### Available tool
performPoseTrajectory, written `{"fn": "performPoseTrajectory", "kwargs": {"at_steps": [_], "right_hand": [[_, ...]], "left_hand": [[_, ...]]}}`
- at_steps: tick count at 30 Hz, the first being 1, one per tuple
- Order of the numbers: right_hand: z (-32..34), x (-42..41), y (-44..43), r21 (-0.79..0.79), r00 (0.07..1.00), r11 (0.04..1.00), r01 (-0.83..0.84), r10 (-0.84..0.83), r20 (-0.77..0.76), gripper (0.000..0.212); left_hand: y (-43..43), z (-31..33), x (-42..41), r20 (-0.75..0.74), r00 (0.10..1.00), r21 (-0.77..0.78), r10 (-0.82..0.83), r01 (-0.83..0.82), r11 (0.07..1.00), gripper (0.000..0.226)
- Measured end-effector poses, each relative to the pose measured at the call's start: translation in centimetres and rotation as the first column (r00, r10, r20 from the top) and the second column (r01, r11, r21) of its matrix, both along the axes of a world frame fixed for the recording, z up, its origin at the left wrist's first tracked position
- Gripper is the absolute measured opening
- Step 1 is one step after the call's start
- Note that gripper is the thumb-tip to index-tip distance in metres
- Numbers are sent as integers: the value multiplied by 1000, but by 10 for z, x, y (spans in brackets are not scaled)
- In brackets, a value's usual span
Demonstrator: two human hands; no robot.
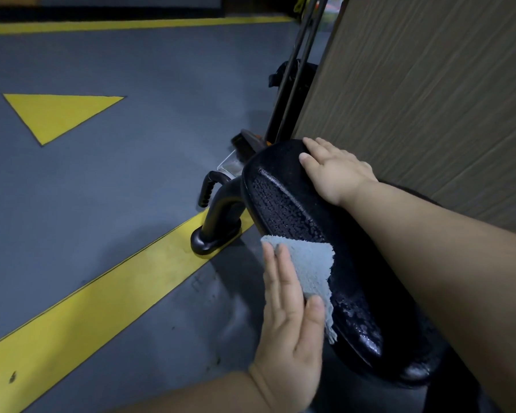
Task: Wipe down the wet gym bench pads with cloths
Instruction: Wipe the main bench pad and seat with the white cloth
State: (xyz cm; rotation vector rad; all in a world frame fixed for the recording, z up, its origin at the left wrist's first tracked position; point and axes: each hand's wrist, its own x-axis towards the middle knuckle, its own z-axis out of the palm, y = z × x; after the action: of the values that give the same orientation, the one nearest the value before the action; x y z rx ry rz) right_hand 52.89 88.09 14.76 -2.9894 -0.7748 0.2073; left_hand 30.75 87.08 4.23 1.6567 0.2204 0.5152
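Pressing grey cloth (307,266) flat against wet bench pad (283,204) at its near left edge with left grip (289,332), fingers straight; resting right grip (331,168), spread wide, on pad's far end.

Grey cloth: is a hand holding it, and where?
The left hand presses the grey cloth flat onto the bench pad, fingers straight over its left edge; not gripped.

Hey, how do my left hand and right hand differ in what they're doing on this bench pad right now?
The left hand presses a grey cloth against the pad; the right hand touches the pad bare. The left hand is on the pad's near side; the right hand rests on its far end. Both lie flat and open on the same wet black pad.
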Motion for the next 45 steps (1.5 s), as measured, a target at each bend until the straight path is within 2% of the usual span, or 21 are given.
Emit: {"fn": "performPoseTrajectory", "kwargs": {"at_steps": [4,7,11,17,19,21,23,26,28,30,32,34,36,40,42,45], "right_hand": [[0,1,0,-4,1000,1000,4,-4,-4,54],[2,-1,0,-3,1000,1000,4,-4,-18,55],[6,-10,-10,5,998,999,-46,46,-47,55],[9,-43,-64,-10,992,993,-117,117,-38,55],[10,-58,-90,-10,992,993,-119,119,-44,55],[11,-71,-117,-18,991,993,-116,115,-62,56],[13,-81,-139,-29,989,992,-123,120,-83,56],[11,-87,-155,-28,988,991,-133,130,-85,56],[8,-87,-155,-20,990,991,-131,130,-63,56],[6,-87,-154,-9,991,992,-128,127,-44,55],[6,-87,-155,0,991,992,-127,127,-34,55],[6,-87,-155,-3,992,992,-124,124,-33,55],[6,-87,-155,-3,992,993,-120,119,-35,55],[5,-86,-153,2,993,994,-111,111,-35,54],[5,-86,-153,2,993,994,-109,109,-36,54],[6,-87,-153,3,994,994,-107,107,-33,54]], "left_hand": [[33,0,26,66,998,258,21,-37,965,49],[67,5,56,-6,995,318,101,-94,943,46],[74,4,59,-12,994,363,105,-93,927,49],[30,-3,12,117,992,508,-47,-19,861,51],[7,-12,-9,190,969,662,-156,-9,749,49],[-5,-20,-18,253,934,810,-254,-61,583,47],[0,-21,-11,299,910,879,-286,-146,454,49],[18,-13,2,293,906,927,-305,-191,322,49],[34,-11,8,268,920,943,-286,-189,275,51],[50,-11,14,261,940,938,-222,-192,287,51],[62,-10,20,226,959,925,-173,-155,347,50],[64,-10,20,198,969,911,-149,-126,393,51],[54,-10,15,204,967,907,-153,-128,400,54],[10,-9,3,305,915,935,-265,-235,264,51],[-6,-9,1,343,898,931,-275,-287,224,57],[4,-7,8,386,855,922,-346,-346,172,52]]}}
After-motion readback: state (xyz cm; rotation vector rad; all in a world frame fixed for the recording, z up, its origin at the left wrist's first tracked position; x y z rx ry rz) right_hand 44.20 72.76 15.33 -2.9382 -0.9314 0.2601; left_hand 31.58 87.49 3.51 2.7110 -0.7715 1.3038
